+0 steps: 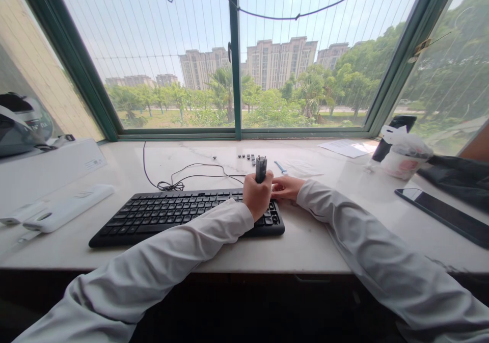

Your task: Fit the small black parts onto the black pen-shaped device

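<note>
A black keyboard point(168, 215) lies at a slant on the white counter. My left hand point(256, 196) is closed around an upright dark tool point(261, 169) with metal prongs at its top, above the keyboard's right part. The tool's lower end is hidden by the hand. My right hand point(287, 187) rests at the keyboard's upper right edge with bent fingers. Its fingertips are partly behind my left hand, so I cannot tell whether they hold anything. Dark open spots show among the keys at the right end. Several small black keycaps point(246, 156) lie behind the keyboard.
A blue stick-like tool point(280, 166) lies behind my hands. The keyboard's cable point(171, 185) is bundled behind it. White power strips point(71, 208) and a helmet point(25, 121) are at left. At right are a phone point(443, 213), a bagged cup point(405, 157) and paper point(348, 148).
</note>
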`<state>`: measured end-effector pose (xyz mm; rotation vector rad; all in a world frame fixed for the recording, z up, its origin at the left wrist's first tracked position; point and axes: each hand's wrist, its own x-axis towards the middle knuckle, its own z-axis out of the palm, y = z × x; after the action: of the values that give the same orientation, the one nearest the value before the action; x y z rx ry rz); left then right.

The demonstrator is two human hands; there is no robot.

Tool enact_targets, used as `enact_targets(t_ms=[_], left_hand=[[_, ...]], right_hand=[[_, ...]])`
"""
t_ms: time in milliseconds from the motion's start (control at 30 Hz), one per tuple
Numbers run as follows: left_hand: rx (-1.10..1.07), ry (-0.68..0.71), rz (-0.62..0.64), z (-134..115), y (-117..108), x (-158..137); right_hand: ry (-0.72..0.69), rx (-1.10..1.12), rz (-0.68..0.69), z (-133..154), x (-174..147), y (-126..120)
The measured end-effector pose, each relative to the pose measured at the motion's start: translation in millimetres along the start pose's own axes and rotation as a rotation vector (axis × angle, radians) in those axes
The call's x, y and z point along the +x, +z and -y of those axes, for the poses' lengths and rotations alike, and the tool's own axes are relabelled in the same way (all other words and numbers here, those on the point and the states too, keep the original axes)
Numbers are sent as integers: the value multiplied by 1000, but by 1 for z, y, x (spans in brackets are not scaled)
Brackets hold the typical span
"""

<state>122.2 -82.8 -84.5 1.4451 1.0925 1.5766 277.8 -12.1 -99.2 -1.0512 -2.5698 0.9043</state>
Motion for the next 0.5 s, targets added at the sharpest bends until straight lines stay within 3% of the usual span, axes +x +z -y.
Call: enact_targets(t_ms=[200, 267, 400, 500], left_hand=[[95, 258, 135, -24, -10, -12], [99, 295, 101, -30, -14, -11], [74, 188, -3, -26, -19, 7], [0, 88, -25, -18, -23, 23]], right_hand=[[-4, -27, -7, -1, 2, 0], [19, -5, 5, 2, 1, 0], [68, 49, 23, 10, -3, -2], [23, 33, 5, 19, -7, -5]])
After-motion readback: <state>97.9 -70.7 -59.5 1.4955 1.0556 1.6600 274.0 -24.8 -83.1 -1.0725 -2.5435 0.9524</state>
